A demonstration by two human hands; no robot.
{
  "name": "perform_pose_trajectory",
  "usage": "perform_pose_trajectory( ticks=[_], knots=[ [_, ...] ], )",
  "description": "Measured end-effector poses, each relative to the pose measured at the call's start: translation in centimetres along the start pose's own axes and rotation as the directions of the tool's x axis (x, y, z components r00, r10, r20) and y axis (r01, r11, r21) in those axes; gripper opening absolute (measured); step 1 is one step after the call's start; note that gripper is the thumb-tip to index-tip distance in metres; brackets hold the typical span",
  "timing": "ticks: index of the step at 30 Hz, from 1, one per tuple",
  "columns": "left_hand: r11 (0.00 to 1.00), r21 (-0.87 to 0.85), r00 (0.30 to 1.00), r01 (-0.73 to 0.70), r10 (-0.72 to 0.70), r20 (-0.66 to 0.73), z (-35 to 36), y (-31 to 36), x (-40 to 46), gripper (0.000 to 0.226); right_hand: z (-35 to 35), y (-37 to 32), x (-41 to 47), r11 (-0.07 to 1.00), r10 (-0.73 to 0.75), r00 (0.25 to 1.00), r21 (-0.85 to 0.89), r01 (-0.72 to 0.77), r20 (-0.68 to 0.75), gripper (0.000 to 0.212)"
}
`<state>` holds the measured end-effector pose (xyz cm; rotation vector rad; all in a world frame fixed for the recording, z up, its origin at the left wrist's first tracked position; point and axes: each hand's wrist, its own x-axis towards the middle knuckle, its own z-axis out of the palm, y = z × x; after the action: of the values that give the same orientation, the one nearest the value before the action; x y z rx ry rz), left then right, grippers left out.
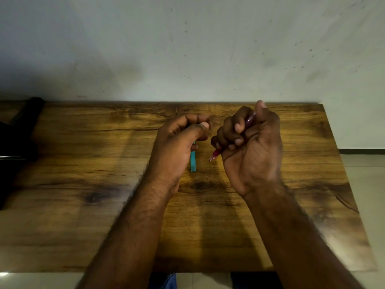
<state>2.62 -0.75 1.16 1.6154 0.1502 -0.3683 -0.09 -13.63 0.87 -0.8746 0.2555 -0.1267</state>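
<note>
My left hand (181,142) is curled over the middle of a wooden table (83,163), thumb pressed to the fingers, and a teal pen-like stick (193,160) hangs down from its grip. My right hand (250,147) is turned palm toward me, its fingers wrapped round a reddish translucent pen (214,155). The pen's tip pokes out below the little finger and its other end shows near the thumb. The two hands sit close together, a small gap between them.
The table stands against a pale, speckled wall (208,49). A dark object (23,130) lies at the table's far left edge. Tiled floor (366,174) shows past the right edge. Blue trousers (164,281) are visible below the near edge.
</note>
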Motion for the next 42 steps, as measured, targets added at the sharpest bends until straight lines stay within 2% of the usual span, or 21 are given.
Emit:
perform_pose_trajectory(
  ticks=[4, 15, 25, 28, 33, 37, 42],
  knots=[
    [1.0, 0.008, 1.0, -0.004, 0.004, -0.006, 0.0, 0.01, -0.04, 0.018, -0.11, -0.06, 0.08, 1.0, 0.018, 1.0, 0.016, -0.018, 0.001, 0.052],
    [1.0, 0.009, 1.0, 0.015, -0.014, -0.009, 0.05, 0.37, -0.19, 0.019, -0.08, 0.53, 0.04, 0.995, 0.018, 0.999, -0.098, -0.014, 0.035, 0.049],
    [1.0, -0.008, 1.0, 0.009, -0.009, -0.004, -0.04, 0.09, -0.02, 0.017, -0.08, 0.22, 0.17, 1.0, 0.016, 1.0, 0.003, -0.016, -0.02, 0.051],
    [1.0, -0.013, 1.0, 0.008, -0.008, -0.005, -0.02, 0.02, 0.03, 0.019, -0.08, 0.21, 0.26, 0.996, 0.073, 0.997, 0.045, -0.071, -0.037, 0.057],
    [1.0, -0.012, 1.0, 0.009, -0.009, -0.008, -0.02, -0.15, 0.1, 0.019, -0.4, 0.21, 0.44, 0.992, 0.095, 0.994, 0.089, -0.089, -0.061, 0.052],
    [1.0, -0.013, 1.0, 0.011, -0.011, -0.01, 0.08, -0.19, 0.1, 0.019, -0.57, 0.21, 0.47, 0.98, 0.135, 0.989, 0.159, -0.124, -0.065, 0.057],
    [1.0, -0.008, 1.0, 0.005, -0.005, -0.013, 0.01, -0.28, 0.19, 0.019, -0.78, 0.09, 0.65, 0.959, 0.165, 0.982, 0.249, -0.137, -0.093, 0.051]
  ],
)
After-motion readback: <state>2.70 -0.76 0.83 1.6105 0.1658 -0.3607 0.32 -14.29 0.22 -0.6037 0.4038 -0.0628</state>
